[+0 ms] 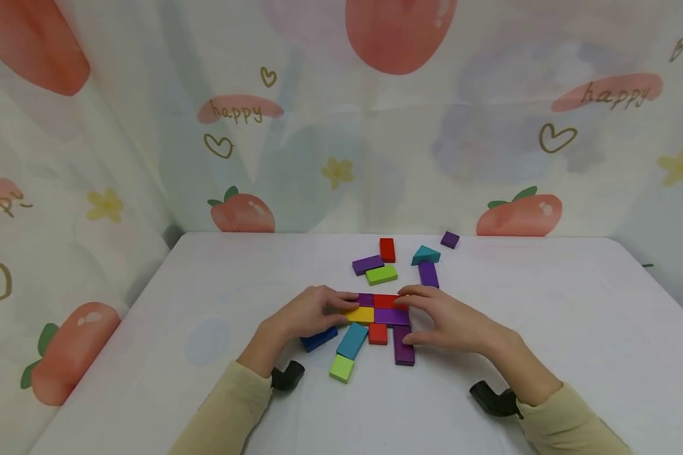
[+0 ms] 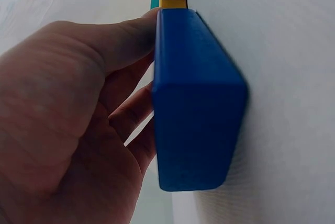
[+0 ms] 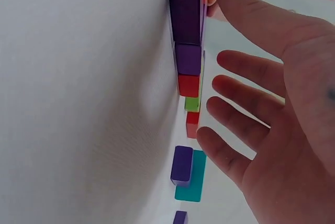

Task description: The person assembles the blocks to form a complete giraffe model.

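Two rows of toy blocks lie flush on the white table: a purple block (image 1: 366,299) and a red block (image 1: 384,301) behind, a yellow block (image 1: 360,315) and a second purple block (image 1: 391,317) in front. At the left end, my left hand (image 1: 310,311) rests its fingertips and thumb on the purple and yellow blocks. My right hand (image 1: 452,321) is at the right end, fingers spread, its fingertips by the red block and thumb by a long purple block (image 1: 403,346). A dark blue block (image 2: 193,103) lies beneath the left hand.
In front lie a small red block (image 1: 378,334), a light blue block (image 1: 352,341) and a green block (image 1: 341,369). Behind the rows are several loose blocks, including a teal triangle (image 1: 425,254) and a lime block (image 1: 382,275). A printed curtain (image 1: 370,145) hangs behind the table.
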`<state>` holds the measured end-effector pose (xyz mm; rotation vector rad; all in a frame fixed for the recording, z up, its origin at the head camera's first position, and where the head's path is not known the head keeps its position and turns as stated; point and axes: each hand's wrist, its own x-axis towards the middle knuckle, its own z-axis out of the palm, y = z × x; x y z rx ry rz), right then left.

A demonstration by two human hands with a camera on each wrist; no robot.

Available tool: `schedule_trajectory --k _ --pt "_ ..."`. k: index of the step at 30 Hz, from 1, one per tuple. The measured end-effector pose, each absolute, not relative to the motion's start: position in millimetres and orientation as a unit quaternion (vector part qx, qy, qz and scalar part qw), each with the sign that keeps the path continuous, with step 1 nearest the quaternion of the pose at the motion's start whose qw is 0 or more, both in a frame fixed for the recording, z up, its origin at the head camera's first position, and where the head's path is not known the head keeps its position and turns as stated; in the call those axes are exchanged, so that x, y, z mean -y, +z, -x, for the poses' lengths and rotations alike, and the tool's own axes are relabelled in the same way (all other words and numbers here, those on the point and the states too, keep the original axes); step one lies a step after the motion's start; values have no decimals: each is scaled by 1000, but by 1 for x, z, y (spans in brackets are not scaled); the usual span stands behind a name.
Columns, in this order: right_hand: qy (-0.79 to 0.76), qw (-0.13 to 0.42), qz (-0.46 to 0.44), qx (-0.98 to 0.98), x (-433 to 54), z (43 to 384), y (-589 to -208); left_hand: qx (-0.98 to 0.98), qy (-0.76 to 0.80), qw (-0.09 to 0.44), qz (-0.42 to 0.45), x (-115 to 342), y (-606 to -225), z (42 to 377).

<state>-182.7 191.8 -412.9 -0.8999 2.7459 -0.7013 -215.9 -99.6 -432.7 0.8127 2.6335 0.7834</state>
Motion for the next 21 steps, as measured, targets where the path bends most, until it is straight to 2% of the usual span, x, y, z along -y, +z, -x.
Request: schedule_trajectory --k 21 --pt "-204 79 319 -922 -190 186 -423 -912 272 141 -274 98 -433 216"
